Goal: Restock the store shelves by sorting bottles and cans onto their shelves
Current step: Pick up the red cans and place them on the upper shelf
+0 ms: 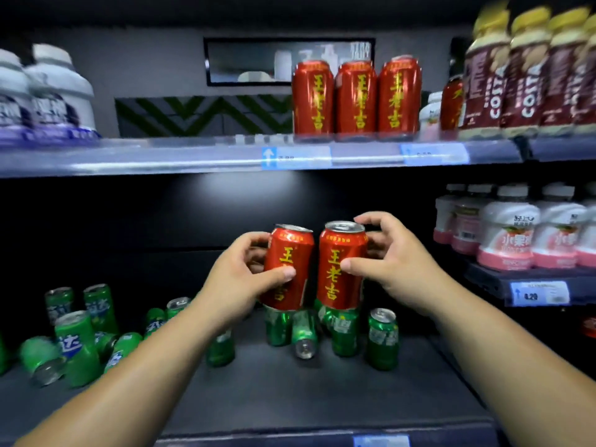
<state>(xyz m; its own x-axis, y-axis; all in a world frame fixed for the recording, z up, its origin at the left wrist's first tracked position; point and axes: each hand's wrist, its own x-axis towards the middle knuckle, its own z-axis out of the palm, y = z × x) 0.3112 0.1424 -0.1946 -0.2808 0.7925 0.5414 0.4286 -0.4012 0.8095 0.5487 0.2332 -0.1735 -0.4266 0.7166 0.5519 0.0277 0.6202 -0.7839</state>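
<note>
2 bare hands and forearms, nothing worn

The left hand (240,272) and right hand (392,253) carry no gloves, rings or bands. Both forearms show uncovered along the whole length in view, with no sleeve edge, cuff, watch or bracelet on either. Fingernails look short and plain, though slight blur hides finer detail. No markings show on either arm.

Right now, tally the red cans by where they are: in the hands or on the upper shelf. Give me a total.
Red cans in hand: 2, one in the left hand and one in the right hand.
Red cans in the front row on the upper shelf: 3; any behind them are hidden.
Total red cans counted: 5.
</note>
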